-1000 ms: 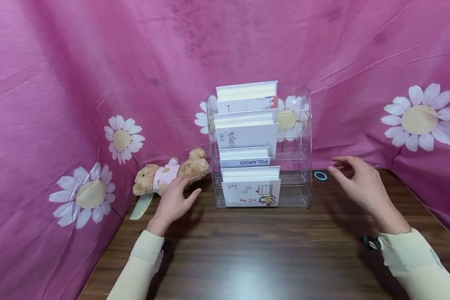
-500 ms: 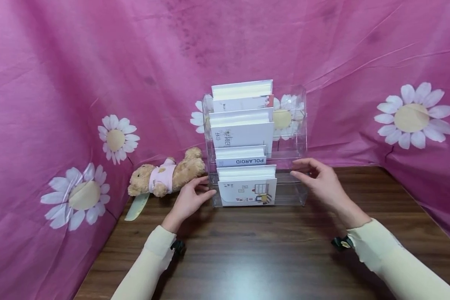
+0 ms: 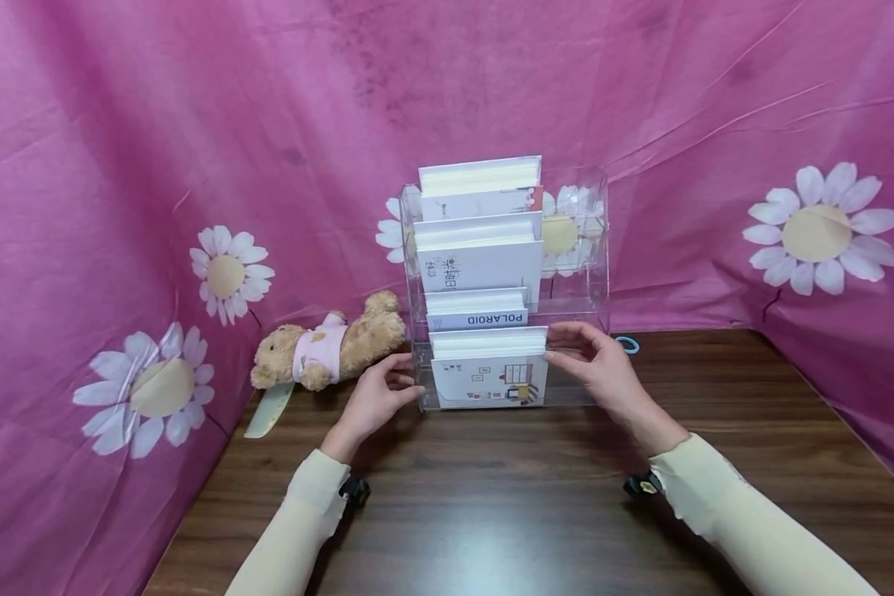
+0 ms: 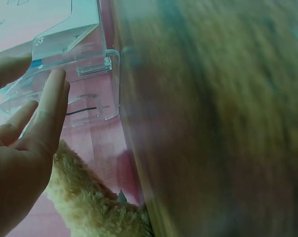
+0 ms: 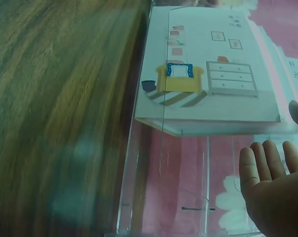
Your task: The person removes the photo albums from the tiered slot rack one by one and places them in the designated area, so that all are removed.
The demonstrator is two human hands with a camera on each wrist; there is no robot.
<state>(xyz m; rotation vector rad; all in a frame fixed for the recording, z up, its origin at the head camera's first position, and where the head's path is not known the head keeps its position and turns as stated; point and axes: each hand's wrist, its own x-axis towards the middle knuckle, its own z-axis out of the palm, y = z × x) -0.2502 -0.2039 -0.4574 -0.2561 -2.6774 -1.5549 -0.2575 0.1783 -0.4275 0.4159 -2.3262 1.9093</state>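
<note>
A clear acrylic rack (image 3: 577, 385) stands on the table with white-covered books in its tiers. The lowest book (image 3: 484, 382) has a drawn room on its cover; above it are one marked POLAROID (image 3: 484, 319), another white book (image 3: 484, 269) and a top book (image 3: 477, 182). My left hand (image 3: 372, 403) is at the rack's lower left side, fingers fairly straight and thumb toward the front. My right hand (image 3: 603, 368) reaches to the right edge of the lowest book, thumb near its cover and fingers extended beside it, as the right wrist view shows.
A teddy bear (image 3: 320, 356) in a pink shirt lies left of the rack, over a pale green strip (image 3: 270, 411) that looks like a ruler. A light blue ring (image 3: 628, 344) lies right of the rack, partly behind my right hand. Pink flowered cloth (image 3: 678, 99) hangs behind.
My left hand has moved right from near the bear to the rack's left side. My right hand has come leftward from beside the blue ring to the lowest book's edge.
</note>
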